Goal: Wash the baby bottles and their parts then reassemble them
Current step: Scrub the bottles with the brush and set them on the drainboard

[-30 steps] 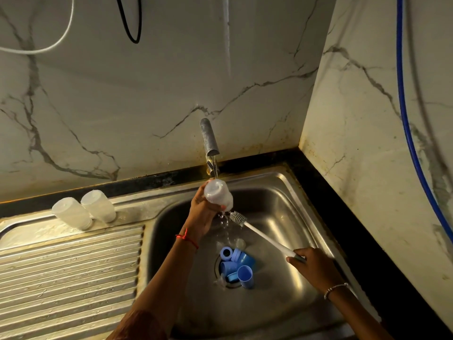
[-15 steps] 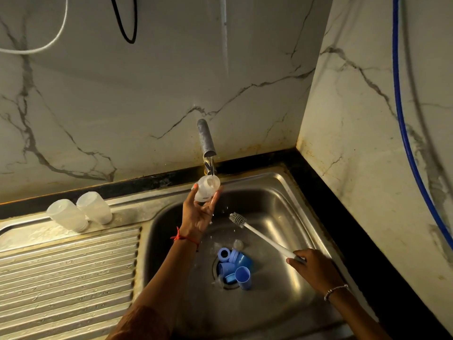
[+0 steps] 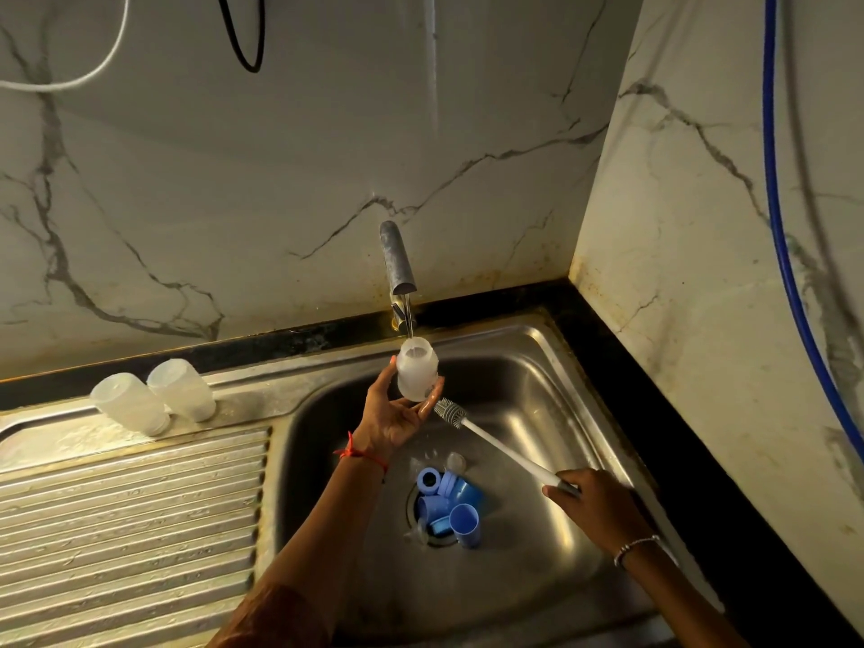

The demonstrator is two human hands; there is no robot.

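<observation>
Mid-wash, by judgement; nothing reassembled yet.

Holding bottle (image 3: 416, 374) mouth-up directly under tap (image 3: 397, 259) in left hand (image 3: 397, 418), fingers curled round its base; taking the thin stream into the open neck. Read as a rinse or fill of this one.

Gripping brush (image 3: 491, 441) by the handle end in right hand (image 3: 594, 502), below and right of tap. Bristle head just below-right of bottle, outside it; contact cannot be told.

Counted two bottles (image 3: 154, 399) well left of tap on drainboard (image 3: 131, 507), side by side and touching. Taken as already washed and set to drain; cannot confirm, nor tell which end is up.

Found blue parts (image 3: 449, 502) heaped over the drain, well below tap: rings and caps, jumbled, no order to them. Judged unwashed or only wetted. Spotted clear piece (image 3: 456, 460) at the heap's tap-side edge; possibly a teat, too small to say.

Left to do, as judged:
- finish bottle in hand, set beside the other two
- scrub and rinse each blue part and any teats
- refit teats, rings and caps

Roughly a third through.
</observation>
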